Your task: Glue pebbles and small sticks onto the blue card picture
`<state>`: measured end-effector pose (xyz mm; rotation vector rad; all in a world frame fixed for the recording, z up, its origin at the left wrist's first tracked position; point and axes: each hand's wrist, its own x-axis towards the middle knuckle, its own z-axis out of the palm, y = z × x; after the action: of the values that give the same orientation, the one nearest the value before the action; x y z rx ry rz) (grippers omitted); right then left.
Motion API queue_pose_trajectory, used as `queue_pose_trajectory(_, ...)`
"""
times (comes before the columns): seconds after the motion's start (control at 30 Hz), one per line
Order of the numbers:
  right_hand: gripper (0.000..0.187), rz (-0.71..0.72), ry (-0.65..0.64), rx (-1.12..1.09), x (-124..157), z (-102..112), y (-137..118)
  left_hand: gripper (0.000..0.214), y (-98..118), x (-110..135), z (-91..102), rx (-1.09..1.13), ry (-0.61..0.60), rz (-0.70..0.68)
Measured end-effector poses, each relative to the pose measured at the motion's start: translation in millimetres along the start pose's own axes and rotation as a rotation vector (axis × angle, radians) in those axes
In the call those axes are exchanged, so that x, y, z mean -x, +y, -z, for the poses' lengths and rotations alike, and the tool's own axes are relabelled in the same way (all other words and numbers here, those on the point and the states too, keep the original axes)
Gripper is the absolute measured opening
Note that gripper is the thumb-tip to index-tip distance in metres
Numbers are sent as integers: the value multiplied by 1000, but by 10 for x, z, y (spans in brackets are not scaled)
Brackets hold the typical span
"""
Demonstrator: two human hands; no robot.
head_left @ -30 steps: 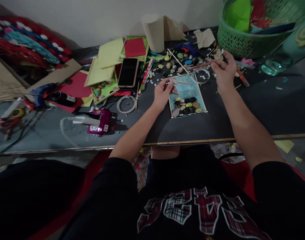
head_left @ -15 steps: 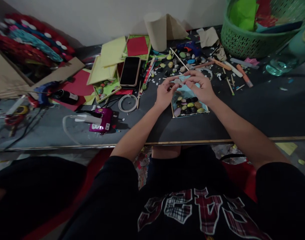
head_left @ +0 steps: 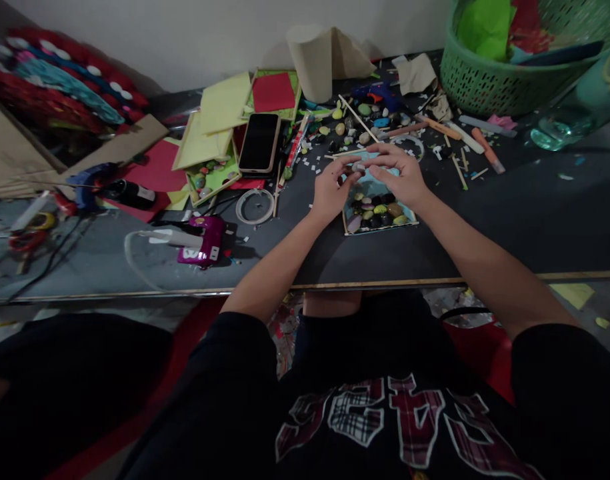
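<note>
A small light-blue board (head_left: 408,215) with a wooden rim lies on the dark table (head_left: 485,227); several painted pebbles (head_left: 379,210) sit along its near edge. My left hand (head_left: 331,189) and my right hand (head_left: 402,175) meet above the board's far half. The fingertips of both pinch a small pale pebble (head_left: 356,166) between them. My hands hide the far part of the board.
A phone (head_left: 259,142) lies face up left of the board, by yellow and red paper sheets (head_left: 225,107). A tape ring (head_left: 255,205), a purple device (head_left: 202,241), glue guns, sticks, loose pebbles and a green basket (head_left: 489,80) crowd the far side.
My right hand has come back from the far right clutter to the board and joined my left hand on the small pebble; since half a second ago both hands barely moved.
</note>
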<state>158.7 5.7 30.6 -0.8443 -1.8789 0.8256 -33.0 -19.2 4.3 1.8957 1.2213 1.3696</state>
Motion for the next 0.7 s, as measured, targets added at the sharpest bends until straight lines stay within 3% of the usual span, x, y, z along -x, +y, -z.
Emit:
queue_pose_trajectory(0.2,52,56,-21,68,15,3,-21,32,-15,4,32,-195,11,-7)
queue_pose_trajectory(0.33,42,60,-27,190,17,17,-29,35,-7,6,56,-324,13,-61)
queue_pose_trajectory(0.5,31,84,-50,348,22,23,-65,37,-2,11,57,-377,20,-86)
queue_pose_trajectory(0.7,37,153,-50,459,40,-9,-64,39,-22,9,58,-393,30,-105)
